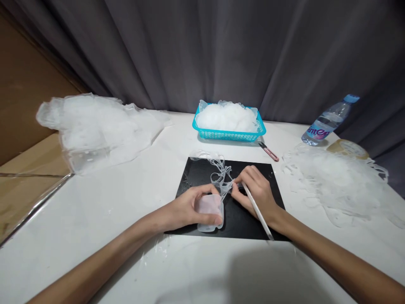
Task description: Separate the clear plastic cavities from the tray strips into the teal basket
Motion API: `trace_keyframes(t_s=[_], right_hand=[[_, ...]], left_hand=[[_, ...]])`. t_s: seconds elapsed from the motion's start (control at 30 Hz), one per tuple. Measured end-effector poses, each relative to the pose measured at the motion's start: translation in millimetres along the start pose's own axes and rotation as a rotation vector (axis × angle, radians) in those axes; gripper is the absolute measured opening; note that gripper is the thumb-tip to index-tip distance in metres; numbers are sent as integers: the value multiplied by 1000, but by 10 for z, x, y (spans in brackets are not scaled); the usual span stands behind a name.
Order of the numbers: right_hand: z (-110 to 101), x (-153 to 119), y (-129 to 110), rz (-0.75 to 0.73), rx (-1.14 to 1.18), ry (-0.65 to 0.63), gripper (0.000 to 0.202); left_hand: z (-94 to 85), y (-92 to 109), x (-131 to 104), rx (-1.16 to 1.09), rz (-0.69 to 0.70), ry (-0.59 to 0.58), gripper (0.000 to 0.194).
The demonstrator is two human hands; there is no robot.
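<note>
My left hand (193, 207) is closed round a small translucent rounded piece (209, 204), holding it over the left part of a black mat (240, 223). Thin clear strips (221, 174) trail from the piece toward the mat's back edge. Just right of it, my right hand (255, 190) pinches the end of a strip between thumb and forefinger. A slim white stick-like tool (258, 213) is also held in my right hand, slanting down to the mat's front edge; its upper end is hidden by the fingers.
Behind the mat stands a blue basket (228, 135) of translucent pieces, with pink-handled snips (268, 152) beside it. A bagged white heap (104, 131) lies left. On the right are a pile of clear scraps (341, 181), a tape roll (348, 148) and a tilted water bottle (327, 122).
</note>
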State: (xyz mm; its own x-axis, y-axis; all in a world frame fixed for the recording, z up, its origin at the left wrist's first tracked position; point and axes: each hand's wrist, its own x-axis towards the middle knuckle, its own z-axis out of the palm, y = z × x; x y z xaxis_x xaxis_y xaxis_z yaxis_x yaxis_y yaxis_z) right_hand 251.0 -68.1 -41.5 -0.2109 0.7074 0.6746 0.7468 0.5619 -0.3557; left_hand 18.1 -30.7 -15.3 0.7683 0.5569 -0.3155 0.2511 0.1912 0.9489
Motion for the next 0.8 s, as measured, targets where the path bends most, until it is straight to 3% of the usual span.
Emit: trace_keyframes(t_s=[0.1,0.33,0.53,0.8], right_hand=[[5,6,18,48,46,13,22],[-57,-10,-38,-72,211,-97,18],[-107,12,-79,-111,327,-155,16],[-54,12,-93,73,535,-265,15]], left_hand=[[-39,63,-34,44,-43,-10,43],[-139,142,-73,114,25,104,33],[-120,154,-93,163,41,113,32],[-30,146,-106,154,72,131,34]])
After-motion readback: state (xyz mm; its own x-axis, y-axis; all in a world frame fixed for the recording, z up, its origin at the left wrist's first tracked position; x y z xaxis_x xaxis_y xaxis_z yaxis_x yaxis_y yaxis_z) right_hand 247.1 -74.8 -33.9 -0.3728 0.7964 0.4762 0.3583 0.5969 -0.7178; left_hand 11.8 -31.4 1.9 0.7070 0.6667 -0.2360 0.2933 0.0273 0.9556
